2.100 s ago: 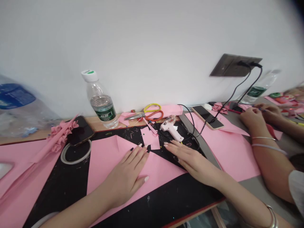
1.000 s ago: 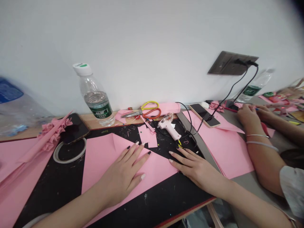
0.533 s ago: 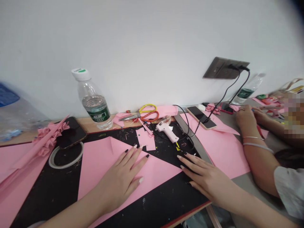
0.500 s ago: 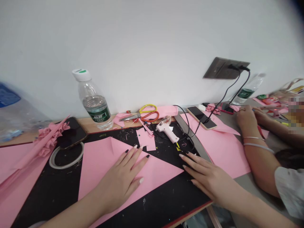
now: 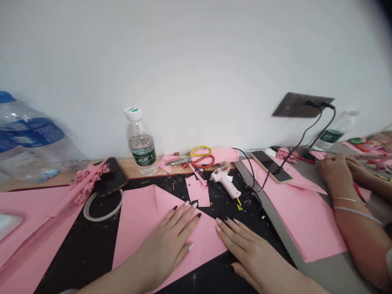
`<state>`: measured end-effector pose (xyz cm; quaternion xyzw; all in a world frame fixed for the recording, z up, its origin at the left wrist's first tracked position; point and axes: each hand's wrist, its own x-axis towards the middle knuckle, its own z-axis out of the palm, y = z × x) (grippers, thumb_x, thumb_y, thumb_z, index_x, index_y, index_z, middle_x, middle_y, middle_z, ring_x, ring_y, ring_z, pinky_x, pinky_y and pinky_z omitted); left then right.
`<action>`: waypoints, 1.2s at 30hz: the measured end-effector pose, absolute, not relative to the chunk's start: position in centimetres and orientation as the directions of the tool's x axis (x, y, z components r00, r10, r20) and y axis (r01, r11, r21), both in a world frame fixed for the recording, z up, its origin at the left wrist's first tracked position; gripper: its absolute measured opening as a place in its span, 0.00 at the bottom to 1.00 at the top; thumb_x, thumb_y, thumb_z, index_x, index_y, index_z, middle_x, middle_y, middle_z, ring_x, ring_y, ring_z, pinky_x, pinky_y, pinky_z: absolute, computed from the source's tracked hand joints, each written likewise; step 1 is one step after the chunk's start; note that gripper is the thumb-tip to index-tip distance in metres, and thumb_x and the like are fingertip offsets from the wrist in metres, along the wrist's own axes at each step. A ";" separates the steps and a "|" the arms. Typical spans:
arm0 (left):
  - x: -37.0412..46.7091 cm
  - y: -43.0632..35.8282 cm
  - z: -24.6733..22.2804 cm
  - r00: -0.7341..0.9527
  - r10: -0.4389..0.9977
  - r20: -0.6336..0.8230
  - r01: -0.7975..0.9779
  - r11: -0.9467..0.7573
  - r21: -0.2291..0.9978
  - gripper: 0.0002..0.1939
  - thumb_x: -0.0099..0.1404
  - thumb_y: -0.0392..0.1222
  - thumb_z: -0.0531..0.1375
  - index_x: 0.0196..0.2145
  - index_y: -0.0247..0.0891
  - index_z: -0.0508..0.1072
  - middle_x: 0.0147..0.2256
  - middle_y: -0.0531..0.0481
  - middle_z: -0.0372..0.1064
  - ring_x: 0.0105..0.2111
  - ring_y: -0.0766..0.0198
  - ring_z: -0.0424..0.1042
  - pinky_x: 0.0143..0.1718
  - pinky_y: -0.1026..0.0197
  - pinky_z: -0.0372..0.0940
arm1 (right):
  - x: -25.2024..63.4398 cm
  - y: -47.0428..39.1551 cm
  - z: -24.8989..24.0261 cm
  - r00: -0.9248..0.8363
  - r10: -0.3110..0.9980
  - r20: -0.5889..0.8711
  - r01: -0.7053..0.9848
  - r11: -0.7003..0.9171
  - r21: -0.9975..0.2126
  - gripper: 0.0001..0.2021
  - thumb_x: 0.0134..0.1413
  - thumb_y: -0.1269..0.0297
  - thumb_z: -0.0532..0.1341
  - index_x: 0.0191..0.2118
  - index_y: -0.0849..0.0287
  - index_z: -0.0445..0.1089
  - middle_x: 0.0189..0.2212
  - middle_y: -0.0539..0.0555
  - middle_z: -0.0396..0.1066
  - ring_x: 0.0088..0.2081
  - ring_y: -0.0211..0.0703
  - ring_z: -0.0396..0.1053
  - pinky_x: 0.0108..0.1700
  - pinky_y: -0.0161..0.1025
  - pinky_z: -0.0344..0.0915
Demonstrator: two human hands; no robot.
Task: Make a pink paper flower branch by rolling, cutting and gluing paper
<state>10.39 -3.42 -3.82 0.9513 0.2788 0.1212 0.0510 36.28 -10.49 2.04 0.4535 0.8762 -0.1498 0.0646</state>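
Note:
In the head view a pink sheet of paper (image 5: 134, 220), with a diagonal edge and a pointed right side, lies on the black tabletop (image 5: 82, 253). My left hand (image 5: 174, 237) rests flat on its middle, fingers stretched out. At the sheet's right point my right hand (image 5: 245, 245) lies palm down with fingers extended, covering that corner. Beyond my hands sit a white hot glue gun (image 5: 226, 182) and pink paper scraps (image 5: 196, 190). Scissors (image 5: 191, 159) with yellow and orange handles lie farther back by the wall.
A water bottle (image 5: 142, 145) stands behind the sheet. To the left are a dark phone (image 5: 112, 177), a ring of tape (image 5: 88, 208) and a ruffled pink paper piece (image 5: 82, 183). A second phone (image 5: 271, 166), black cables and a co-worker's arm (image 5: 355, 224) are on the right.
My right hand has moved left onto the sheet's right corner, covering it. My left hand stays flat on the paper. The camera view has shifted slightly left and upward.

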 end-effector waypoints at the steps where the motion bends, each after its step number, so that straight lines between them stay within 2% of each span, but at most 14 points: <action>1: 10.6 -3.6 -4.3 0.817 0.529 0.230 0.509 -0.849 0.142 0.25 0.71 0.40 0.48 0.64 0.39 0.51 0.63 0.46 0.53 0.62 0.55 0.53 0.60 0.51 0.54 | 36.2 -10.3 2.1 -0.587 0.767 -0.259 0.809 0.544 -0.220 0.32 0.57 0.71 0.54 0.66 0.60 0.46 0.65 0.57 0.45 0.64 0.54 0.46 0.63 0.54 0.51; 5: 11.1 -4.5 -5.6 0.826 0.458 0.329 0.479 -0.878 0.020 0.20 0.71 0.33 0.45 0.59 0.33 0.60 0.59 0.42 0.62 0.59 0.57 0.61 0.56 0.56 0.60 | 35.7 -9.2 2.4 -0.601 0.764 -0.234 0.794 0.537 -0.285 0.34 0.57 0.71 0.53 0.68 0.61 0.40 0.66 0.57 0.43 0.66 0.50 0.43 0.64 0.51 0.48; 9: 11.1 -4.9 -5.6 0.849 0.374 0.372 0.432 -0.898 -0.085 0.17 0.71 0.31 0.44 0.53 0.30 0.66 0.54 0.40 0.68 0.54 0.56 0.68 0.52 0.57 0.65 | 34.5 -7.7 2.7 -0.617 0.762 -0.195 0.775 0.545 -0.320 0.34 0.59 0.67 0.53 0.67 0.69 0.40 0.65 0.63 0.47 0.65 0.51 0.44 0.64 0.50 0.49; 16: 11.3 -4.9 -6.3 0.802 0.433 0.411 0.469 -0.883 0.014 0.17 0.72 0.33 0.45 0.54 0.36 0.65 0.52 0.45 0.71 0.55 0.59 0.66 0.54 0.57 0.65 | 31.8 -4.6 2.4 -0.670 0.736 -0.096 0.719 0.610 -0.334 0.29 0.63 0.61 0.51 0.65 0.70 0.47 0.62 0.67 0.54 0.64 0.52 0.49 0.63 0.49 0.51; 20: 11.4 -4.8 -5.8 0.812 0.413 0.413 0.454 -0.891 -0.003 0.16 0.71 0.32 0.45 0.49 0.34 0.69 0.43 0.45 0.77 0.46 0.58 0.75 0.50 0.56 0.69 | 30.3 -2.6 1.9 -0.696 0.715 -0.062 0.691 0.644 -0.327 0.28 0.63 0.61 0.50 0.65 0.68 0.46 0.61 0.67 0.55 0.64 0.51 0.50 0.62 0.49 0.53; 22: 11.4 -4.7 -5.4 0.821 0.405 0.403 0.451 -0.892 -0.024 0.16 0.70 0.32 0.46 0.49 0.33 0.70 0.42 0.45 0.77 0.42 0.58 0.77 0.47 0.57 0.71 | 29.5 -1.7 1.9 -0.709 0.702 -0.067 0.684 0.661 -0.309 0.28 0.64 0.62 0.50 0.65 0.69 0.47 0.61 0.69 0.55 0.64 0.52 0.50 0.62 0.49 0.53; 26: 11.5 -4.7 -5.3 0.819 0.412 0.400 0.460 -0.887 -0.029 0.17 0.70 0.32 0.46 0.50 0.31 0.69 0.44 0.44 0.77 0.43 0.58 0.76 0.47 0.58 0.71 | 27.9 0.0 1.9 -0.745 0.665 -0.054 0.650 0.705 -0.283 0.28 0.64 0.61 0.50 0.64 0.74 0.48 0.61 0.72 0.54 0.64 0.53 0.49 0.62 0.49 0.52; 31: 11.5 -4.7 -5.6 0.816 0.413 0.405 0.459 -0.888 -0.020 0.17 0.72 0.34 0.45 0.51 0.34 0.69 0.46 0.46 0.75 0.45 0.60 0.75 0.47 0.60 0.71 | 25.9 2.1 1.2 -0.770 0.638 0.007 0.617 0.747 -0.249 0.29 0.65 0.58 0.49 0.64 0.72 0.47 0.61 0.69 0.55 0.64 0.52 0.50 0.63 0.48 0.49; 36: 11.5 -4.6 -5.3 0.813 0.391 0.430 0.449 -0.893 -0.036 0.17 0.72 0.35 0.44 0.49 0.31 0.70 0.48 0.43 0.73 0.46 0.59 0.75 0.46 0.59 0.71 | 23.7 4.0 0.1 -0.775 0.630 0.049 0.600 0.757 -0.259 0.28 0.66 0.57 0.47 0.63 0.71 0.48 0.61 0.67 0.55 0.63 0.52 0.50 0.64 0.48 0.47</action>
